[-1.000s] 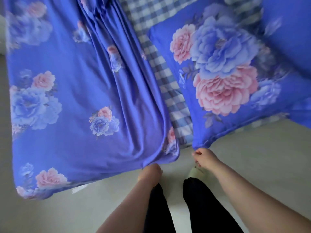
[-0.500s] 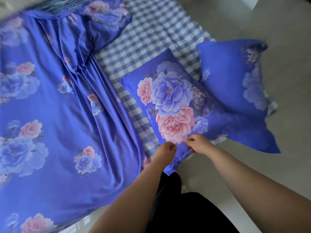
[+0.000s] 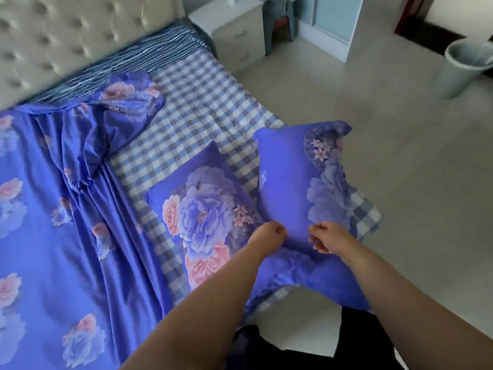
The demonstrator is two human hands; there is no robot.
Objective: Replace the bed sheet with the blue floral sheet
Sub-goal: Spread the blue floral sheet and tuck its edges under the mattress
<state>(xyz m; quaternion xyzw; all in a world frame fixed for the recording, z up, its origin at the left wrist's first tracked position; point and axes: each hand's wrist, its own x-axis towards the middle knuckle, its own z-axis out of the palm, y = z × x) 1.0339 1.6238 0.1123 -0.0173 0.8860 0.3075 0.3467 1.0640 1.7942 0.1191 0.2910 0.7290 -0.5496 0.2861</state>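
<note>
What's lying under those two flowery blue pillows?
Both pillows lie on the checked sheet, which shows all around them. The blue floral sheet covers only the bed's left side. Anything directly beneath the pillows is hidden.

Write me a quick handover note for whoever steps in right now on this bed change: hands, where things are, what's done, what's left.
Left hand: fingers curled on the near edge of the plainer blue pillow.
Right hand: pinching the same pillow's near edge.
That pillow and the big-flower pillow lie on the bare checked sheet, near the bed's right edge.
Done: the blue floral sheet covers the left part of the bed, bunched along its inner edge.
Left: move both pillows off, pull the floral sheet across the checked part, smooth it and tuck it in.
</note>
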